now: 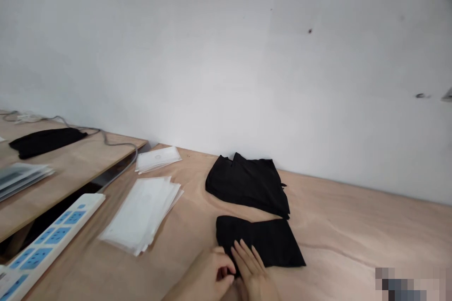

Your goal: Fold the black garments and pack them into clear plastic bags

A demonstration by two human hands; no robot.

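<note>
A flat piece of black cloth (259,240) lies on the plywood table (335,240), close to the near edge of the view. My right hand (251,273) rests on its near end with the fingers spread. My left hand (212,275) sits just beside it, fingers curled at the cloth's near corner; whether they pinch the cloth is hard to see. A larger, crumpled black cloth (247,183) lies beyond, against the wall, apart from both hands. To the left lies a stack of clear plastic bags (139,214).
A smaller stack of bags (157,159) lies by the white wall (226,56). A white power strip (52,235) with blue sockets runs along the left. A second, higher wooden table (67,169) holds black cloth (44,141), bagged items (21,178) and a grey cable (120,143).
</note>
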